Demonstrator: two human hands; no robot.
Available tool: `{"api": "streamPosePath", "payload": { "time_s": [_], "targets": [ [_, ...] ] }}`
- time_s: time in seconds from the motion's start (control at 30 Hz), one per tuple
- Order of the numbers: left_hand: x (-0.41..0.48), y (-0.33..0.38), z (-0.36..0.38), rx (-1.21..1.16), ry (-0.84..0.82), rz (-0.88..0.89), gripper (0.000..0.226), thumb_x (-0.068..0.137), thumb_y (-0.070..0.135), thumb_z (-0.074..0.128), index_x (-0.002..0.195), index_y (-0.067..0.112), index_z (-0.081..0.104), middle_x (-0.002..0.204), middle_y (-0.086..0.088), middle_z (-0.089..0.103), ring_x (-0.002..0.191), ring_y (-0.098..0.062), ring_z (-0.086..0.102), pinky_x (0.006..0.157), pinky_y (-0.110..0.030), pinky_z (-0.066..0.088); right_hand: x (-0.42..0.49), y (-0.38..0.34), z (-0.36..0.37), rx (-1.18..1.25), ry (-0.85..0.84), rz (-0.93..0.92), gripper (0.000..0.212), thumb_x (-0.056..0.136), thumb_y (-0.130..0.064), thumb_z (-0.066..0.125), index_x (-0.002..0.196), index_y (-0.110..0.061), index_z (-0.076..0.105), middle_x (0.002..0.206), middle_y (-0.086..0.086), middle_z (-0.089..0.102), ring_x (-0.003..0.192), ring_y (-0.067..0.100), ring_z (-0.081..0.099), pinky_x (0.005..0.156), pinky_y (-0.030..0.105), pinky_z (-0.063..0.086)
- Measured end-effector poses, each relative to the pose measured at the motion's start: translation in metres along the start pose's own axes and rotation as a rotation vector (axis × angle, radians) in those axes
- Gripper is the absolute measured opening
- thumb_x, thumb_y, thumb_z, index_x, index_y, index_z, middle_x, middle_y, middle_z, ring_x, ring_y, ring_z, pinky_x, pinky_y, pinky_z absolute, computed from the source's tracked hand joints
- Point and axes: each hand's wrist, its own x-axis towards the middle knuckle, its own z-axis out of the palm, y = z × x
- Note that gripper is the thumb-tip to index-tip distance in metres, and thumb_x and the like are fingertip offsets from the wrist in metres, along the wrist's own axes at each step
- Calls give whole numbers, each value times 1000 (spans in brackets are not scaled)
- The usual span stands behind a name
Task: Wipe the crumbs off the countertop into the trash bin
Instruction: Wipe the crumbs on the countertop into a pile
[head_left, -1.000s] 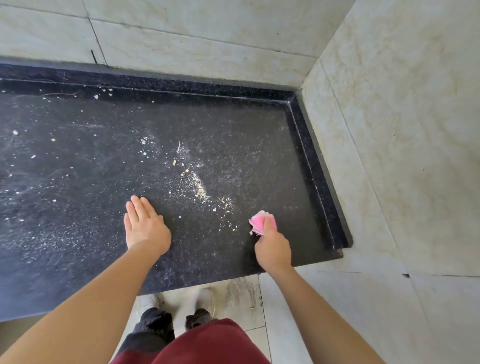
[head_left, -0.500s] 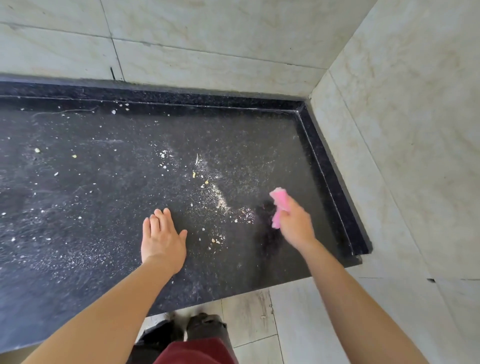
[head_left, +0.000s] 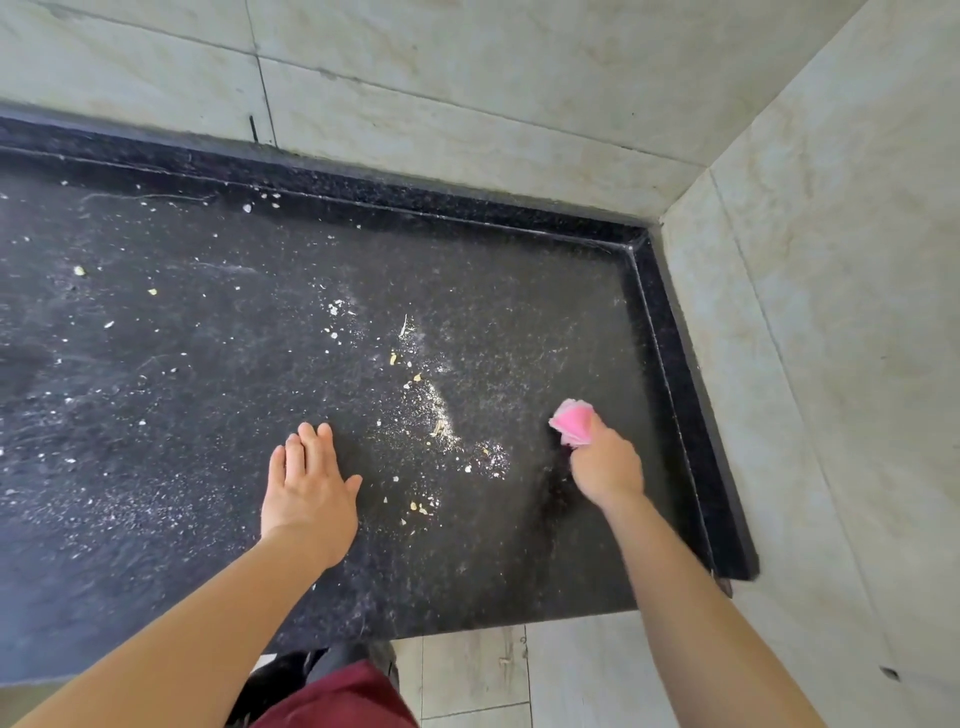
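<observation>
A black speckled countertop fills the left and middle of the head view. Pale crumbs lie scattered on it, thickest in a streak between my hands. My left hand rests flat on the counter, fingers together, left of the crumbs. My right hand is closed on a folded pink cloth, which sticks out past my fingers just right of the crumb streak. No trash bin is in view.
A raised black rim runs along the counter's back and right sides against pale tiled walls. The counter's front edge drops to a tiled floor, where my dark shoes and red clothing show.
My right hand with the pink cloth went from the front edge up and to the right, away from me, past the crumb streak. My left hand stayed flat on the counter.
</observation>
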Motion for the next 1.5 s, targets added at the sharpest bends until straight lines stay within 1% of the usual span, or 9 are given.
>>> {"api": "streamPosePath", "payload": {
  "time_s": [0.33, 0.43, 0.53, 0.7, 0.77, 1.0, 1.17, 1.37, 1.5],
  "targets": [
    [-4, -9, 5, -196, 32, 17, 69, 100, 46, 13, 150, 6, -10, 159, -14, -4, 147, -29, 2, 120, -44, 5, -72, -119, 50, 262, -212, -114, 62, 91, -8, 43, 150, -17, 28, 120, 15, 62, 109, 34, 59, 82, 35, 46],
    [-6, -20, 5, -284, 126, 60, 64, 100, 44, 18, 152, 10, 4, 158, -12, 9, 144, -29, 14, 119, -43, 9, -73, -116, 34, 437, -343, -193, 51, 84, -5, 44, 127, -28, 59, 89, 1, 71, 76, 16, 66, 69, 33, 55],
    [-2, -43, 2, -359, 213, 73, 59, 100, 39, 24, 151, 10, 16, 156, -15, 14, 143, -32, 15, 119, -43, 12, -51, -93, 8, 371, -228, -198, 40, 84, -12, 41, 105, -33, 67, 65, -8, 69, 53, -1, 62, 55, 21, 44],
    [13, -85, 10, -354, 96, -75, 64, 101, 44, 16, 152, 13, -5, 157, -22, -14, 145, -37, -12, 119, -42, 1, -7, -68, -3, 232, -117, 26, 56, 87, -6, 41, 139, -22, 47, 117, 14, 66, 104, 33, 62, 86, 37, 51],
    [14, -92, 15, -313, 49, -69, 65, 100, 45, 12, 151, 13, -12, 156, -23, -18, 145, -36, -15, 120, -43, 1, -11, -84, 10, 238, -101, 21, 63, 88, -5, 41, 148, -25, 34, 123, 15, 60, 110, 35, 58, 83, 34, 46],
    [17, -92, 18, -305, -14, -59, 64, 100, 43, 9, 147, 12, -23, 152, -24, -29, 143, -38, -23, 120, -44, -2, -57, -168, 58, 374, -169, -142, 54, 89, -2, 38, 138, -24, 34, 106, 13, 62, 90, 31, 58, 65, 33, 42],
    [18, -92, 13, -346, -72, -61, 65, 101, 42, 10, 147, 12, -24, 151, -23, -32, 141, -37, -26, 119, -44, -3, -61, -186, 45, 484, -400, -321, 57, 84, -8, 40, 127, -42, 58, 85, -8, 70, 74, 5, 64, 53, 11, 42],
    [18, -91, 15, -366, -75, -63, 64, 101, 42, 10, 146, 14, -26, 150, -22, -34, 141, -36, -28, 119, -44, -5, 14, -140, -11, 441, -125, -114, 54, 73, -3, 43, 111, -34, 66, 72, -1, 71, 71, 18, 64, 59, 25, 47],
    [18, -91, 17, -366, -59, -72, 64, 101, 42, 9, 140, 14, -34, 149, -23, -35, 140, -37, -29, 119, -43, -5, 38, -133, -7, 453, -125, 38, 63, 79, 2, 43, 131, -29, 58, 91, 7, 68, 68, 22, 58, 62, 26, 45]
  ]
}}
